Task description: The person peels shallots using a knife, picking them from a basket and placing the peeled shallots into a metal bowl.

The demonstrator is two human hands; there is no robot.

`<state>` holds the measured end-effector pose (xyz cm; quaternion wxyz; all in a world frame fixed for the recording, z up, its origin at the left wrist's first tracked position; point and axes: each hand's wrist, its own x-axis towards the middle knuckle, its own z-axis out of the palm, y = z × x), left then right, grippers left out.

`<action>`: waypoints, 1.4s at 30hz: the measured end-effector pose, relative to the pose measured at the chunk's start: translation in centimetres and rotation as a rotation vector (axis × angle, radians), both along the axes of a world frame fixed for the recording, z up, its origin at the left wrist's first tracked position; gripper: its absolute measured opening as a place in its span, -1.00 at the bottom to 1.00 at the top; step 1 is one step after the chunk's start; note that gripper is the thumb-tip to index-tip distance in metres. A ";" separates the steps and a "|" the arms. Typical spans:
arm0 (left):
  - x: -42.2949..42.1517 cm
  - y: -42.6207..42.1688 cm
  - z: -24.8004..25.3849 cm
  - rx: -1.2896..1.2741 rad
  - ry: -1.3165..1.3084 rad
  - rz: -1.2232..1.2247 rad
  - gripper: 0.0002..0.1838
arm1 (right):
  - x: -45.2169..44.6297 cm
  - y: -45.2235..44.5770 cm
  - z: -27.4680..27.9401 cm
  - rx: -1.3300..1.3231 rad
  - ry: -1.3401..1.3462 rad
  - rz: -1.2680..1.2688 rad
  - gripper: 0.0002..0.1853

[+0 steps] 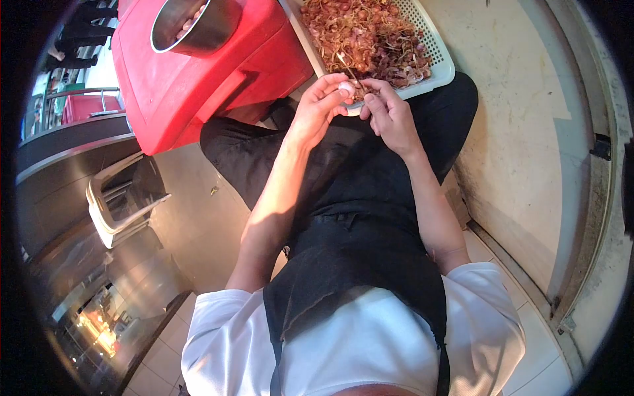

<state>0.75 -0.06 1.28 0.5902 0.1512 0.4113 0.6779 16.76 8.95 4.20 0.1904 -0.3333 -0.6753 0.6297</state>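
My left hand (318, 109) pinches a small, pale, peeled-looking shallot (347, 88) between thumb and fingertips. Close beside it, my right hand (391, 115) is closed on a thin small knife (352, 71), its narrow length pointing up and away from me. The fingers of both hands almost meet over the near edge of a white perforated basket (439, 63). Inside that basket lies a heap of reddish-brown shallots and loose skins (370, 33). The knife's handle is mostly hidden by my right fingers.
A metal pot (221, 30) with several pale shallots stands on a red lidded box (264, 66) at the upper left. A whitish plastic chair or stool (109, 218) is farther left. A pale wall or panel (522, 132) runs along the right. A person's dark-clothed legs (82, 33) show far left.
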 end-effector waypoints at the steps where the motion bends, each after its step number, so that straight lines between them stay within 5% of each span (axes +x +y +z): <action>1: -0.1 0.0 0.1 0.009 -0.010 -0.004 -0.67 | 0.1 0.2 -0.2 -0.014 0.000 -0.016 -0.69; 23: 0.4 -0.3 -0.1 -0.004 0.216 0.046 -0.68 | 0.0 -0.2 0.4 0.198 -0.018 0.072 -0.69; 32: 0.7 0.1 0.5 -0.014 0.185 0.058 -0.63 | 0.2 -0.2 0.1 0.014 0.023 -0.005 -0.73; 42: 0.9 -0.1 0.4 -0.014 0.121 0.084 -0.70 | 0.1 -0.9 1.5 0.114 -0.057 0.048 -0.66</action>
